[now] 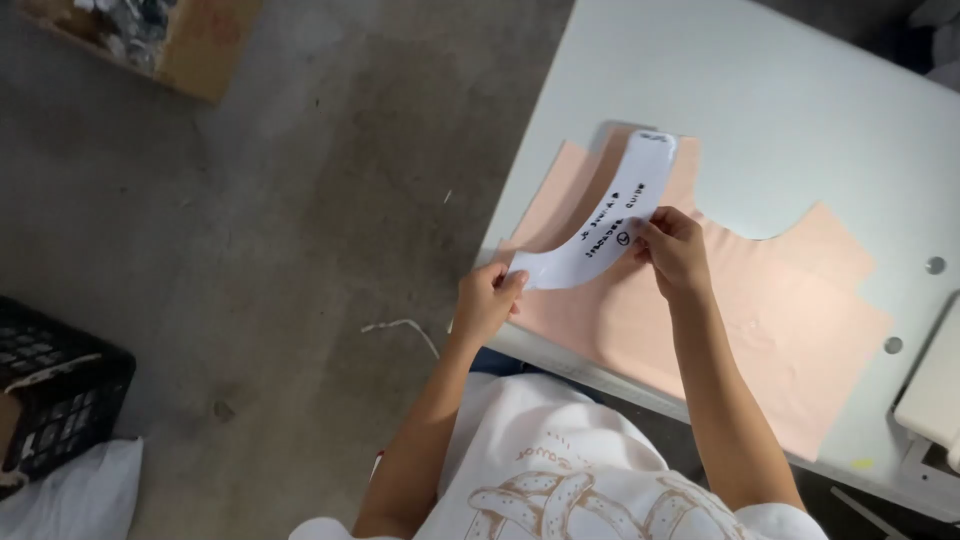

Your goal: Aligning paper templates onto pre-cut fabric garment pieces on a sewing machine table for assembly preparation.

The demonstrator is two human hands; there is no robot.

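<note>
Pale grey worktable [800, 90] above concrete floor [300, 200]. Flat peach-pink cut fabric panels [780, 320]. Curved white card pattern template [610, 215], laid over fabric's curved edge, apparently for alignment: left hand [487, 300] pinches lower end, right hand [672, 250] pinches middle.

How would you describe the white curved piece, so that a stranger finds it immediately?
On the white table lies peach fabric. Above its left end, both hands hold a curved white template, glossy with dark writing.
</note>
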